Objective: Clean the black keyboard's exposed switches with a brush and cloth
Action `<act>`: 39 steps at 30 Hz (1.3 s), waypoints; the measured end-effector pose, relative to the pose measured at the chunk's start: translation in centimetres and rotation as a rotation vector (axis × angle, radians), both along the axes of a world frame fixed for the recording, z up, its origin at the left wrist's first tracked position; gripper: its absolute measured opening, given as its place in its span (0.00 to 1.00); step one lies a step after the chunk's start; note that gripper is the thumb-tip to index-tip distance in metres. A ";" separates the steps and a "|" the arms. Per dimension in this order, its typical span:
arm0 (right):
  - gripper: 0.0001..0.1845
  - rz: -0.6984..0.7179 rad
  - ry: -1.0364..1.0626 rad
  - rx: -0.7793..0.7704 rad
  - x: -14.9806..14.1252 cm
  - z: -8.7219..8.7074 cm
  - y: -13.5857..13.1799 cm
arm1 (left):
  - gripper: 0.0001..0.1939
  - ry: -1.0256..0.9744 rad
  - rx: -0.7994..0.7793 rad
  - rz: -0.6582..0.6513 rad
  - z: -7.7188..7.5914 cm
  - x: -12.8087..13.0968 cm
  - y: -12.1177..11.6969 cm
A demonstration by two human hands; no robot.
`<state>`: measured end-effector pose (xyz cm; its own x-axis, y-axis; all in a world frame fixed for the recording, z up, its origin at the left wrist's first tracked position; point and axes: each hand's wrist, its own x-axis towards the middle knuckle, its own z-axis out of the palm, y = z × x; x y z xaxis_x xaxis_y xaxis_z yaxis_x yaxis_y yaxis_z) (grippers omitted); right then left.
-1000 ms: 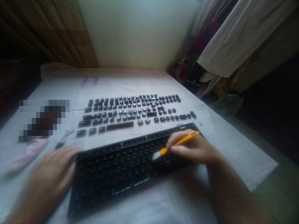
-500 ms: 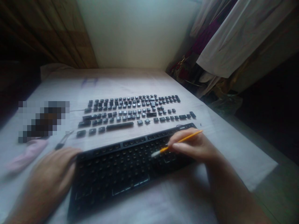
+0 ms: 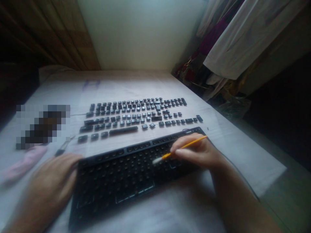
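A black keyboard [image 3: 121, 170] with its keycaps off lies slanted on the cloth-covered table before me. My left hand [image 3: 57, 173] grips its left end, the fingertips out of sight at the far corner. Pinched in my right hand [image 3: 194, 150] is a yellow-handled paintbrush [image 3: 167, 155]. Its pale bristles are at the bare key posts, right of the keyboard's middle; whether they touch is too blurred to tell. Beyond the keyboard, the loose black keycaps [image 3: 123, 129] stand in rows on the cloth.
At the left lie a pink cloth [image 3: 26, 163], a small dark-ended tool [image 3: 60, 150] and a pixelated dark object [image 3: 45, 126]. A cable [image 3: 239, 176] runs past my right forearm. Clothes [image 3: 230, 42] hang beyond the table's right edge, a curtain [image 3: 48, 38] at the back left.
My right hand and the paintbrush have shifted slightly left over the keyboard. My left hand keeps its place at the keyboard's end. The whole view has drifted a little.
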<state>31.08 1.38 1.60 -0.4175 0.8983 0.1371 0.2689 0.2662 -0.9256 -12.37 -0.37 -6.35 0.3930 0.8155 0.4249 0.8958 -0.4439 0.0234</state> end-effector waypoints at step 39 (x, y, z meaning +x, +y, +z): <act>0.06 -0.336 0.331 0.057 0.6 0.5 -0.3 | 0.18 -0.094 -0.099 0.003 -2.6 -2.2 0.1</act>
